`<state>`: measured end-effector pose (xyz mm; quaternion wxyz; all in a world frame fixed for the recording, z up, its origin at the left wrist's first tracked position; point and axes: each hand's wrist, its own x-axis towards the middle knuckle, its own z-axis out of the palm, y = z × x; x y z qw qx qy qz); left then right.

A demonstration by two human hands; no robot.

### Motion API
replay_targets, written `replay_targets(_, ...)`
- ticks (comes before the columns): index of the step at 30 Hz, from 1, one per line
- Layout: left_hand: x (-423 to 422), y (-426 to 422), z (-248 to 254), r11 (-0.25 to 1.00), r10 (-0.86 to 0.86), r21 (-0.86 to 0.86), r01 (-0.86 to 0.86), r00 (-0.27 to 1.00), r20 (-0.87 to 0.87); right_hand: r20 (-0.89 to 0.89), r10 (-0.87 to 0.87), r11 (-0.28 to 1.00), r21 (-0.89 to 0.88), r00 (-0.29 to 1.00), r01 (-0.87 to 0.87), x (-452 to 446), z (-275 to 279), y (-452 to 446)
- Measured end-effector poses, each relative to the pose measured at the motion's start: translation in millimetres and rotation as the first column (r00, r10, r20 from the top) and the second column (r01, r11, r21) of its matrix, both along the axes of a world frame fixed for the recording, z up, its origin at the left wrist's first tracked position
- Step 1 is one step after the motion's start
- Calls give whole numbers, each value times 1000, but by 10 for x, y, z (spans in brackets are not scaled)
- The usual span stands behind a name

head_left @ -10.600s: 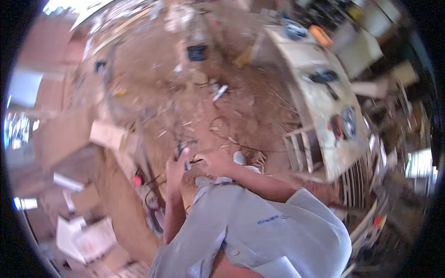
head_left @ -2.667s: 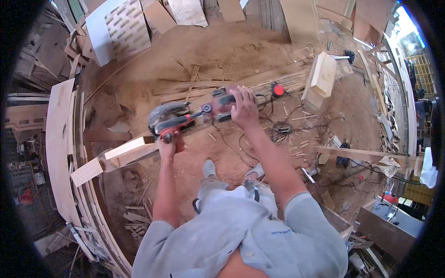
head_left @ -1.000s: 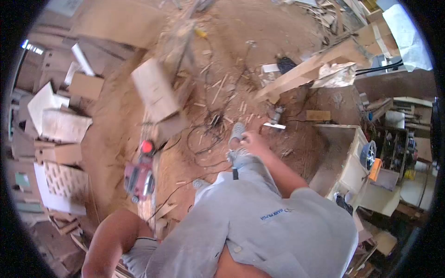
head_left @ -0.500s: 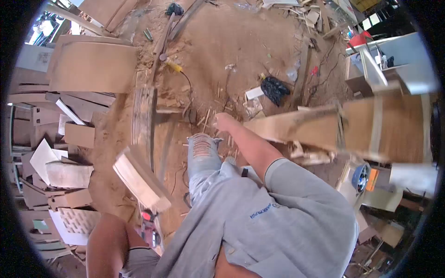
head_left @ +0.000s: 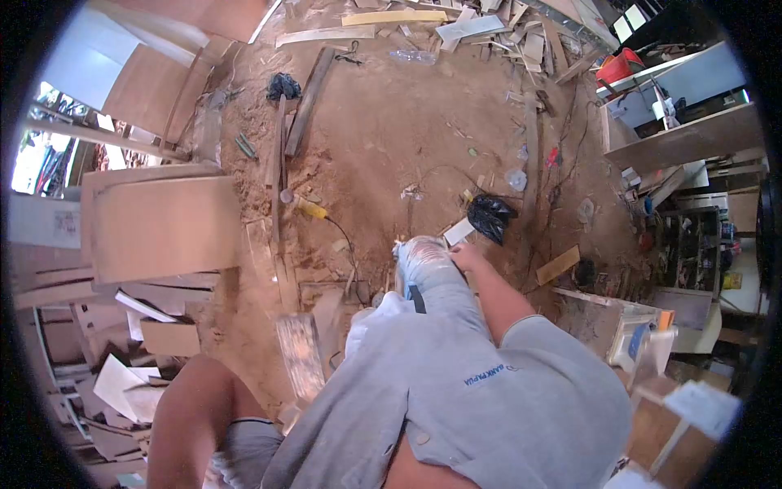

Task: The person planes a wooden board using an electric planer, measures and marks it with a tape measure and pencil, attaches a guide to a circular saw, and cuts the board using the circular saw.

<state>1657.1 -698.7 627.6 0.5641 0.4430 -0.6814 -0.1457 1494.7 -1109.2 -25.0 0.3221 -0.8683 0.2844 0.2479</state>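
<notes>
Lying beyond the right hand (head_left: pixel 465 257) (fingers pinched or spread, can't tell): white strip (head_left: pixel 459 232), black bag (head_left: pixel 492 218).

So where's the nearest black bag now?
In the head view, the black bag lies right of centre, beyond the right hand, beside a white piece.

Right arm (head_left: pixel 501 301) stretched forward, right hand (head_left: pixel 466 257) beside the knee (head_left: pixel 428 254), left arm (head_left: pixel 189 403) sharply bent, left hand out of view.

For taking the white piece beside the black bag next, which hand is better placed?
Probably the right hand: in the picture it appears just below the white piece, while the left hand is out of view.
</notes>
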Motion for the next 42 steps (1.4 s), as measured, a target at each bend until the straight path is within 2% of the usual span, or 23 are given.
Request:
replay_targets(2, 610, -271, -71, 1000, -6, 21, 7, 1000, -22, -132, -130, 991, 18, 983, 134, 351, 319, -183)
replay_targets(4, 1254, -541, -161, 999, -3, 34, 3, 1000, -23, -215, -89, 993, 51, 973, 102, 581, -131, -563)
replay_targets(6, 1879, -821, -259, 998, 31, 56, -30, 999, -27, -159, 29, 987, -153, 987, -54, 742, -854, -940)
replay_targets(8, 2499, -1063, -356, 992, 86, 101, -80, 995, -56, -328, 203, 965, -91, 922, -245, 1300, -835, -1225)
replay_targets(11, 3445, -1382, -432, 959, 219, 213, -186, 966, -141, -332, 241, 964, -28, 912, -265, 2415, -489, -1531)
replay_targets(12, 3739, -1460, -519, 935, 292, 261, -242, 940, -176, -304, 314, 948, 50, 900, -314, 2767, -671, -1742)
replay_targets(14, 4348, -1509, -827, 763, 585, 495, -417, 771, -252, -184, 152, 988, 42, 971, -146, 3721, -188, -1888)
replay_targets(16, 5019, -1460, -1447, 352, 889, 761, -544, 448, -91, -4, 100, 995, -24, 995, -100, 4710, -23, -2116)
replay_targets(18, 5461, -1334, -2351, -104, 938, 821, -562, 220, 269, 53, 101, 995, -3, 994, -101, 5605, 284, -2259)
replay_targets(20, 5693, -1155, -3339, -488, 777, 744, -457, 162, 609, 81, 115, 993, -5, 990, -115, 6591, 428, -2374)
replay_targets(21, 5776, -1162, -3693, -502, 804, 790, -352, 147, 576, 76, 130, 991, -15, 989, -129, 6977, 395, -2455)
replay_targets(23, 5485, -724, -5302, -442, 791, 853, -278, 326, 517, 53, 139, 990, 3, 989, -139, 7785, 420, -2593)
replay_targets(26, 5644, -824, -6132, -484, 740, 875, 7, 537, 405, 44, 152, 987, 51, 987, -155, 8930, 590, -2633)
replay_targets(27, 5779, -925, -6165, -404, 829, 890, 211, 496, 258, 59, 202, 978, 35, 978, -204, 9320, 681, -2679)
replay_targets(28, 5905, -926, -6214, -374, 794, 917, 138, 559, 240, 54, 258, 965, 25, 965, -259, 9551, 756, -2728)
replay_targets(30, 6683, -995, -5683, -303, 703, 953, -16, 671, 235, 181, 178, 971, 126, 967, -202, 10243, 996, -2743)
replay_targets(32, 7793, -1174, -5445, -334, 674, 919, -208, 629, 387, 307, 104, 961, 214, 946, -174, 11107, 1256, -2773)
replay_targets(33, 8223, -1175, -5484, -297, 832, 941, -164, 440, 339, 361, 75, 955, 243, 929, -171, 11545, 1412, -2812)
replay_targets(34, 8659, -1165, -5460, -187, 968, 976, -110, 147, 202, 443, 29, 950, 268, 896, -163, 11982, 1697, -2789)
replay_targets(35, 9109, -1217, -5287, -74, 990, 989, -128, -131, 58, 518, -18, 943, 292, 855, -157, 12451, 1910, -2780)
replay_targets(36, 9523, -1355, -4974, -45, 957, 980, -193, -290, -13, 540, -65, 945, 305, 839, -123, 12956, 1885, -2891)
replay_targets(39, 10513, -1881, -4088, -286, 866, 870, -402, -497, 55, 666, -29, 976, 181, 746, -123, 14462, 2275, -3100)
replay_targets(42, 10776, -2180, -4095, -328, 807, 850, -413, -591, 25, 790, -14, 991, 90, 613, -94, 16043, 2152, -3378)
